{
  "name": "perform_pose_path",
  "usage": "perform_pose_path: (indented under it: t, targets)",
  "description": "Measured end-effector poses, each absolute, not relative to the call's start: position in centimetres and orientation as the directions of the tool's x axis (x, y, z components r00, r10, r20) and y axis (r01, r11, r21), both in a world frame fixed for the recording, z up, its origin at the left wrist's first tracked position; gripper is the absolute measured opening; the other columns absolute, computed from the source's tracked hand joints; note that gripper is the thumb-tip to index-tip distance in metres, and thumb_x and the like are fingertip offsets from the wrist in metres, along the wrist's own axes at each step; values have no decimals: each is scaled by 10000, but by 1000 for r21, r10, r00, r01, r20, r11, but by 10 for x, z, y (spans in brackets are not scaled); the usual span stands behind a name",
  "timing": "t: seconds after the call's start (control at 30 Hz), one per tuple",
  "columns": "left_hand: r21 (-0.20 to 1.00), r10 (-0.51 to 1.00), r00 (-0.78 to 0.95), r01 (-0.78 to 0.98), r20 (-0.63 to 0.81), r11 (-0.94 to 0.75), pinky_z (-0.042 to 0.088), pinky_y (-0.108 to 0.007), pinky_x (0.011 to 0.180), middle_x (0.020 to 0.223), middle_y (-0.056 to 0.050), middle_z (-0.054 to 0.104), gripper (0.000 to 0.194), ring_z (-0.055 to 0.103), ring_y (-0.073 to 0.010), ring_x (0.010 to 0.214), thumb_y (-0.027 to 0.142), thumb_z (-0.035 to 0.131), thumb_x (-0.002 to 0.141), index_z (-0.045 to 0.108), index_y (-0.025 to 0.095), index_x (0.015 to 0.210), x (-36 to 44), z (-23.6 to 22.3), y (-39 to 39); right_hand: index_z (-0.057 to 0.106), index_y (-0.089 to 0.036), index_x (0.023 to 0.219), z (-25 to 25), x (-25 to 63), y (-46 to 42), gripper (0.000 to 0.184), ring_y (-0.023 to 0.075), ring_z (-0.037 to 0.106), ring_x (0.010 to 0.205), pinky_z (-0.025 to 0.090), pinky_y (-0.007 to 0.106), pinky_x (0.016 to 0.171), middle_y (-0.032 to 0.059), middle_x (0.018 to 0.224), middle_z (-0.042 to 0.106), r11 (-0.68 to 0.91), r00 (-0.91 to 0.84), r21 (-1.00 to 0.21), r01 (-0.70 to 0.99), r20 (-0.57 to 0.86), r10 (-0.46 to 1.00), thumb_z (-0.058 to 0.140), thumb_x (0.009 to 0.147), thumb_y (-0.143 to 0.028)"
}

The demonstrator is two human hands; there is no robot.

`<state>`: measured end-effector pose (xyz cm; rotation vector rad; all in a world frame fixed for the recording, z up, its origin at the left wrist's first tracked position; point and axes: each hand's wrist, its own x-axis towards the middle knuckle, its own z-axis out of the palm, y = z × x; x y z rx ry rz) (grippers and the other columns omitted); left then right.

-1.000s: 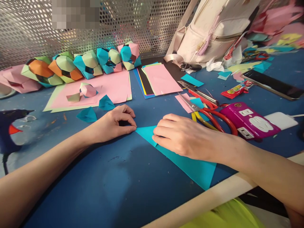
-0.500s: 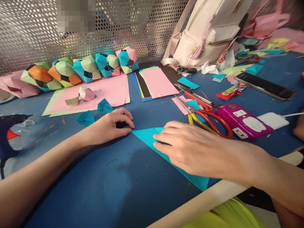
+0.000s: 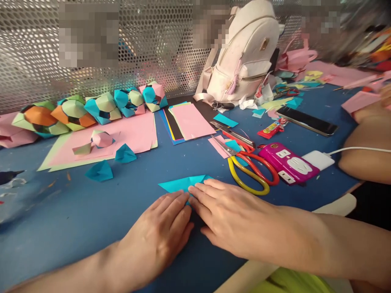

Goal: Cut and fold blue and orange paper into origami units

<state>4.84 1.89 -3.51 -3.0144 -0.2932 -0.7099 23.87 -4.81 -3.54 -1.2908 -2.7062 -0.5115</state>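
Note:
A bright blue sheet of paper lies folded on the table, its pointed end to the left and much of it under my hands. My left hand reaches in from the lower left, its fingertips on the paper's near edge. Beside it, my right hand rests its outstretched fingers flat on the right part of the paper. The fingertips of both hands nearly meet. Two small folded blue paper pieces, one by the pink sheets and the other nearer me, lie left of the paper.
Scissors, a utility knife and a purple power strip lie to the right. Behind are stacked paper, a backpack and a row of folded paper balls. Another person's arm rests at the right edge, near a phone.
My left hand has moved right and nearer me, from the paper's left tip onto its near edge. The paper's near part is now folded or covered by my hands. The view has shifted.

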Motion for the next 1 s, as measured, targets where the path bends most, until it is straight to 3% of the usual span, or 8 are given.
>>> perform_pose_path:
  t: [0.2,0.33,0.4,0.5,0.6,0.73,0.9,1.0]
  targets:
    - [-68,124,875,175,467,-982,611,-391,806,1002,-174,731,299,697,-288,975,260,442,950,647,44,978,44,-40,20,650,-71,1142,-28,253,-55,449,261,578,1187,469,409,998,143,1257,638,568,-585,139,811,227,779,494,938,-439]
    - [-56,105,886,145,453,-988,612,-403,800,991,-166,735,325,699,-298,970,309,440,951,650,61,969,45,-37,18,682,-90,1006,-18,251,-46,330,237,663,994,529,400,880,123,1087,710,586,-566,34,810,308,765,465,964,-336]
    - [-13,120,881,141,458,-990,611,-407,800,957,-152,737,295,703,-292,952,306,454,943,650,85,942,45,-37,19,665,-65,1052,-16,244,-36,324,249,643,1050,515,410,913,143,1128,691,607,-569,15,795,367,736,431,975,-276]
    - [36,149,871,150,468,-988,612,-403,796,938,-158,732,269,709,-283,921,298,475,931,649,93,930,45,-37,20,575,-18,1231,-21,237,-21,424,272,538,1238,434,439,1049,172,1308,592,658,-614,-17,753,342,711,369,999,-308]
    - [-8,108,883,125,457,-992,604,-404,829,992,-188,728,308,701,-299,967,303,470,934,657,59,956,44,-37,21,505,21,1309,-29,247,-17,646,289,498,1285,414,452,1081,198,1345,556,661,-635,-72,747,219,741,292,993,-500]
    - [-39,97,894,127,437,-991,602,-396,841,1017,-200,729,360,696,-309,990,312,447,945,671,30,961,42,-37,21,465,36,1350,-38,273,-28,769,327,460,1315,429,489,1065,232,1378,509,606,-593,-17,796,183,784,282,954,-597]
    - [-52,90,888,126,451,-991,610,-413,814,1007,-215,729,372,705,-320,958,308,445,943,678,17,950,43,-38,20,520,46,1296,-38,280,-39,744,366,513,1257,413,564,1056,255,1293,576,504,-512,99,858,243,824,340,945,-585]
    - [-35,90,879,120,469,-992,609,-414,813,965,-205,733,341,710,-316,935,299,465,932,675,31,919,44,-40,20,568,36,1242,-35,263,-38,658,366,519,1250,430,554,1047,242,1290,585,556,-558,111,824,332,760,374,960,-526]
